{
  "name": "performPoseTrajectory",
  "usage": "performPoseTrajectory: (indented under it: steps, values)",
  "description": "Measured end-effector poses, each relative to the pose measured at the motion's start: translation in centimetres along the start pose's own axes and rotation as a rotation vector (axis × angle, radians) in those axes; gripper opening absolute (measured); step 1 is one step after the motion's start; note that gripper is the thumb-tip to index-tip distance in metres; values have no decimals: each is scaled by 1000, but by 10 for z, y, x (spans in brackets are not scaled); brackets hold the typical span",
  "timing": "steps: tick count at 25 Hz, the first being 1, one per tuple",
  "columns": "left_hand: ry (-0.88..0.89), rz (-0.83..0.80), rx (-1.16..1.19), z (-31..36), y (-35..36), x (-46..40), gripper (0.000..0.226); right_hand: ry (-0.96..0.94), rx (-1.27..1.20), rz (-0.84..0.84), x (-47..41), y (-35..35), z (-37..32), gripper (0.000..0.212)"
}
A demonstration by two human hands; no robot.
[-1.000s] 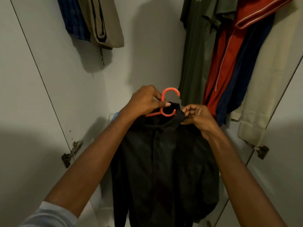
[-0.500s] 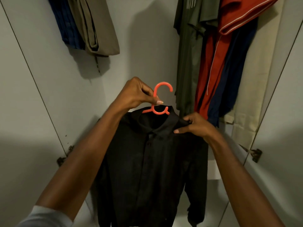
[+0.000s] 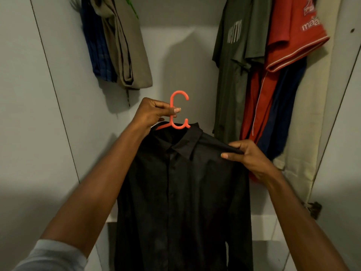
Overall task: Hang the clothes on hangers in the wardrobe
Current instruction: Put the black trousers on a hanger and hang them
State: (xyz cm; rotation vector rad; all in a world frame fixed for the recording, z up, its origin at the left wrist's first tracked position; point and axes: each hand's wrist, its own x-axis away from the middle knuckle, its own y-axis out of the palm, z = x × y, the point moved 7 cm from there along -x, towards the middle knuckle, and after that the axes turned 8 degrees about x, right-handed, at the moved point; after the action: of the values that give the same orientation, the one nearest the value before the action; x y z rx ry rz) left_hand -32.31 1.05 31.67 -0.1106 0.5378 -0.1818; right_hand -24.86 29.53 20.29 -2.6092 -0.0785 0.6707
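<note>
Black shirt (image 3: pixel 181 192): a dark, collared, button-front shirt draped on an orange hanger (image 3: pixel 176 116), held up in front of the open wardrobe, front facing the camera, its lower part running out of the bottom of the view.
Hanger: orange plastic; the curved hook stands upright above the collar, and only the neck and a short stretch of one arm show, the rest being inside the shirt.
Left hand (image 3: pixel 154 114): closed on the hanger's neck just below the hook, thumb and fingers pinching the stem; it sits directly above the shirt's collar and its near shoulder.
Right hand (image 3: pixel 248 155): closed on a fold of the shirt's fabric at the shoulder on the right of the view, thumb on the front of the cloth and fingers curled behind; it is lower than the left hand and to the right of the collar.
Sleeve (image 3: pixel 48 255): a light grey sleeve covers the left upper arm at the bottom left corner.
Wardrobe (image 3: pixel 175 65): pale back wall, with open doors at either side.
Upper left clothes: a blue checked garment (image 3: pixel 97 47) and a khaki garment (image 3: pixel 127 55) hang folded side by side.
Upper right clothes: an olive T-shirt (image 3: pixel 232 75), a red shirt (image 3: pixel 293 36) with white piping, a navy garment (image 3: pixel 281 106) and a cream garment (image 3: pixel 304 133) hang close together, just behind the right hand.
Writing: pale vertical lettering on the olive T-shirt's chest, too blurred to read; white letters on the red shirt that begin "ma", the rest cut by a fold.
Hinge (image 3: pixel 314 209): a metal door hinge at the right edge of the wardrobe.
</note>
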Motion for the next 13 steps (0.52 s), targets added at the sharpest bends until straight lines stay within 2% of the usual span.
performPoseTrajectory:
  steps: [3, 5, 8, 10, 11, 13]
  values:
    - [24, -42, 13, 18, -12, -22, 27, -64, -93, 202, -8, -13, -22, 16]
    - [51, -77, -37, 23, -20, -34, 32, -80, -126, 278, -12, -20, -33, 16]
    - [42, -112, -124, -8, -44, -45, 62, -72, -118, 348, -11, -41, -49, 14]
    - [-17, -199, -118, -45, -56, -46, 81, -82, -104, 386, -7, -55, -66, 18]
    - [-51, -270, -99, -62, -56, -44, 76, -90, -105, 408, -6, -61, -74, 21]
    - [-74, -367, -6, -83, -51, -39, 51, -103, -114, 460, -8, -71, -90, 24]
